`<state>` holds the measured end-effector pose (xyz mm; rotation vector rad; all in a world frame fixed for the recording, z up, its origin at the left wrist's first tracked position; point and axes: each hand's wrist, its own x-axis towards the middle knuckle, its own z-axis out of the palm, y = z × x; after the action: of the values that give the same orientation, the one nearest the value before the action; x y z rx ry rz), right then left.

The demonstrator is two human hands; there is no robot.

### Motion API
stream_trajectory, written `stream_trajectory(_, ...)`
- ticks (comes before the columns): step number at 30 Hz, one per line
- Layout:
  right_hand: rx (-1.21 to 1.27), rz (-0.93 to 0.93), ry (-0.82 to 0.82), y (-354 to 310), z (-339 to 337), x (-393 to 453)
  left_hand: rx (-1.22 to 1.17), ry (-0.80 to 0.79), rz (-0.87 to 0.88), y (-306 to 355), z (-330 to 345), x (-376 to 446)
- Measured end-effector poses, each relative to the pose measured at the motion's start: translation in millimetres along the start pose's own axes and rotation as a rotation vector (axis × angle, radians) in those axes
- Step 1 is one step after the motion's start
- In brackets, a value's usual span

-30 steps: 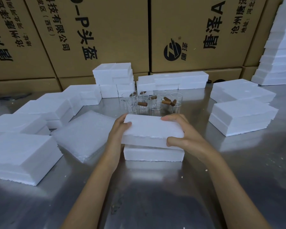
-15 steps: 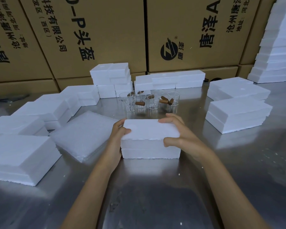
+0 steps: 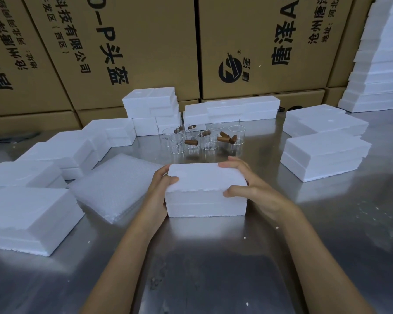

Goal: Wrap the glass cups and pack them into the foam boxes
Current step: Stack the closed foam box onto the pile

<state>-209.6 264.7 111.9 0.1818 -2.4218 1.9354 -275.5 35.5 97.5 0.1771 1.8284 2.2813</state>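
A white foam box [image 3: 205, 196] stands on the steel table in front of me, its lid sitting flush on its base. My left hand [image 3: 159, 189] grips the box's left end, thumb on the lid's corner. My right hand [image 3: 250, 186] grips the right end, fingers curled over the far top edge and thumb on the front face. Behind the box stand several clear glass cups [image 3: 204, 141] with brown wooden handles. A stack of bubble wrap sheets [image 3: 116, 186] lies to the left of the box.
Closed foam boxes are piled at the left [image 3: 30, 214], back [image 3: 154, 109] and right [image 3: 325, 155] of the steel table [image 3: 213, 268]. A tall foam stack [image 3: 386, 64] rises at the far right. Large cardboard cartons [image 3: 259, 41] wall off the back.
The lid, held above the base a second ago, has come down and now sits shut on the base. Both hands stayed on the box ends.
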Motion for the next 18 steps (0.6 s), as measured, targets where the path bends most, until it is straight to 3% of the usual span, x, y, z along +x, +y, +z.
stream_trajectory(8, 0.240, 0.076, 0.232, -1.7, 17.9, 5.9, -0.008, -0.013, 0.004, 0.7, 2.0, -1.6)
stream_trajectory(18, 0.283, 0.064, 0.240, -3.0, 19.1, 1.5, -0.030, -0.001, 0.027, 0.5, 1.2, 1.2)
